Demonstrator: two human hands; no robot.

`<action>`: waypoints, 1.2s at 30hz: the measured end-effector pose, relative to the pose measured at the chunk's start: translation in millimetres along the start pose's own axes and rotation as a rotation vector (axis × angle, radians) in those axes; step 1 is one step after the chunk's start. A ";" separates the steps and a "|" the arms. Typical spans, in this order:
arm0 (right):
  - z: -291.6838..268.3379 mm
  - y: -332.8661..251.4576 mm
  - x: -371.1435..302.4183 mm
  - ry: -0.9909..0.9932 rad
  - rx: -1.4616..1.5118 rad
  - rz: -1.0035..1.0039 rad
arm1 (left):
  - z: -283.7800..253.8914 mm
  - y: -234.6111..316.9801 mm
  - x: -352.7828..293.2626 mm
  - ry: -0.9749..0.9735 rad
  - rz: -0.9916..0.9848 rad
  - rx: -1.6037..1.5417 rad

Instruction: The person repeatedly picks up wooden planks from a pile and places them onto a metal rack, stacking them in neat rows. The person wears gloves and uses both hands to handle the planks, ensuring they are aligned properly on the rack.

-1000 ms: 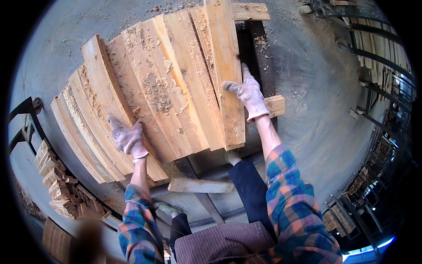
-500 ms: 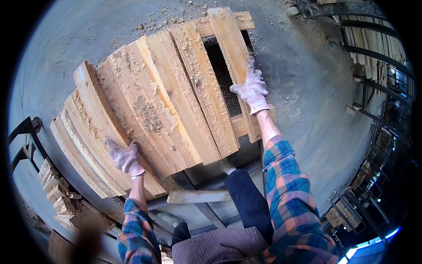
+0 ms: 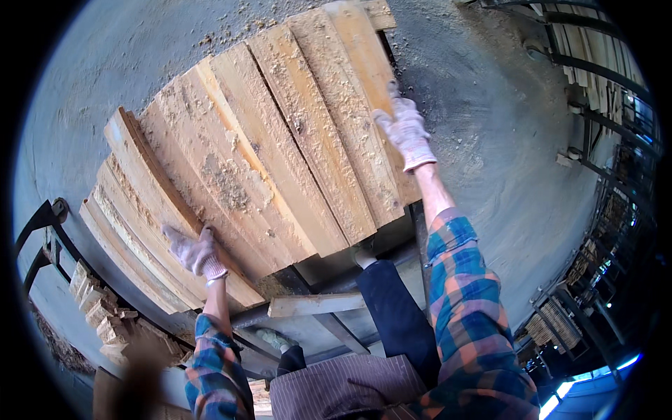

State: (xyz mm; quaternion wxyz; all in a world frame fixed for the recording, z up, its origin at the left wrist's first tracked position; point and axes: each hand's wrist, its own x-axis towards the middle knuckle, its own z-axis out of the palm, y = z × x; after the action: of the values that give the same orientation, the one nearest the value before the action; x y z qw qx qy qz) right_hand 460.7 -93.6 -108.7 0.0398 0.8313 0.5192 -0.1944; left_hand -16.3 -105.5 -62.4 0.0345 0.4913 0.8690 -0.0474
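Note:
My left hand, in a pale work glove, lies on a raised wooden plank left of centre, its thumb apart from the fingers. On the far right board my gloved right hand presses at the outer edge, fingers stretched forward and thumb spread over the top. Between the hands, several boards lie side by side; one sawdusty board sits against the far right one. Clumps of sawdust cover the middle boards. The undersides of both hands are hidden.
Dark metal bars run beneath the boards by my legs, with a short wooden piece across them. Stacked wood offcuts stand at the left. A metal rack with thin slats is at the far right. Sawdust litters the grey floor.
The dark gap beside the far right board is gone; a sawdusty board now shows there. My right hand has shifted slightly right, to the board's outer edge. My left hand has barely moved.

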 end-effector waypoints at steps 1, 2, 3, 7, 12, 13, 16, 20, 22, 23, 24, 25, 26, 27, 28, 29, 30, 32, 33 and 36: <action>0.6 -10.9 -0.7 0.103 -0.216 -0.007 | 1.0 2.4 0.2 -0.013 -0.011 0.008; -4.1 -14.6 -2.8 0.001 -0.196 0.092 | 4.2 3.0 -2.1 0.026 0.036 0.007; -19.9 -42.7 -2.0 -0.112 -0.158 0.166 | 5.5 -9.1 0.3 0.081 0.065 0.026; -21.7 -112.9 -70.4 0.047 0.054 -0.135 | 15.3 -14.0 -3.0 0.070 0.080 -0.013; -22.9 -186.1 -84.8 -0.215 0.115 0.201 | 43.4 -43.0 9.1 0.225 0.176 0.073; -34.6 -186.8 -81.6 -0.228 0.084 0.255 | 49.6 -44.4 11.7 0.266 0.212 0.152; -43.7 -157.7 -69.6 -0.206 0.349 0.305 | 29.2 -6.4 -4.8 0.182 0.174 0.145; -89.0 -109.7 -69.6 -0.156 1.176 0.208 | 45.8 -60.2 16.2 0.182 0.120 0.094; -94.3 -31.0 -50.2 -0.082 1.214 0.186 | 42.0 -46.6 8.7 0.238 0.196 0.009; -109.2 8.1 -41.6 -0.107 1.216 0.218 | 49.0 -32.3 4.5 0.241 0.247 -0.044; -124.5 23.8 -25.9 -0.137 1.112 0.275 | 39.3 -29.1 7.5 0.326 0.346 -0.066; -126.0 37.9 -6.9 -0.118 1.045 0.349 | 29.4 -23.7 10.1 0.410 0.447 -0.091; -107.5 96.0 18.2 -0.178 1.201 0.221 | 30.0 -10.0 4.7 0.473 0.565 -0.152; -82.6 86.3 31.6 -0.121 1.054 0.193 | 35.8 -29.1 8.9 0.375 0.445 -0.159; -63.6 71.9 39.1 -0.057 0.900 0.161 | 42.1 -48.2 12.3 0.281 0.316 -0.167; -40.8 89.2 42.2 0.004 1.192 0.248 | 49.6 -40.5 13.1 0.283 0.361 -0.206; -20.8 77.4 41.9 0.030 1.504 0.326 | 45.4 -49.0 15.8 0.338 0.390 -0.083; -15.1 83.7 37.4 0.099 1.379 0.213 | 47.2 -58.9 21.4 0.440 0.446 0.125; -19.3 67.4 29.2 0.153 0.897 0.095 | 45.1 -62.7 15.9 0.450 0.473 0.241; -51.9 56.7 27.3 0.016 -0.199 0.057 | 34.1 -46.3 5.6 0.311 0.508 0.269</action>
State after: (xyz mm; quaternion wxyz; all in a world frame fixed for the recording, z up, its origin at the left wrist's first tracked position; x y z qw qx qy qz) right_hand 535.7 -82.5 -78.5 0.1235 0.8391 0.5126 -0.1341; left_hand -58.3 -128.5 -94.6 -0.1533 0.6939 0.6994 -0.0762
